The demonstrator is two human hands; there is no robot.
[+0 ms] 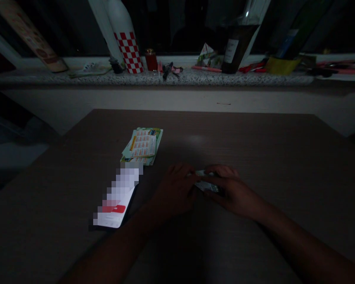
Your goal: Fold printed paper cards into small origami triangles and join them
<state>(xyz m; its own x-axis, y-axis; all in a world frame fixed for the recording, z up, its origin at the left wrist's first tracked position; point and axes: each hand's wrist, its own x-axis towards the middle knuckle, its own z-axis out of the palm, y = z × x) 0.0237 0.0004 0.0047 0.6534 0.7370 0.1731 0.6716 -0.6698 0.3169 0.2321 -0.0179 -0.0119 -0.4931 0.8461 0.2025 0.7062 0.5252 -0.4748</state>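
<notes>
Left hand point(176, 189) and right hand point(235, 193), fingers point(217, 180) barely parted, hold printed paper point(208, 186) slanting near-right, long axis unclear.

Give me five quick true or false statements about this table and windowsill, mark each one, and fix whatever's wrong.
1. The left hand and right hand are both at the small paper. True.
2. The phone lies on the table to the right of both hands. False: it lies to their left.
3. The cards lie beyond the phone, nearer the window. True.
4. The checkered bottle stands on the table. False: it stands on the sill.
5. The phone's screen is dark. False: it is lit.
</notes>
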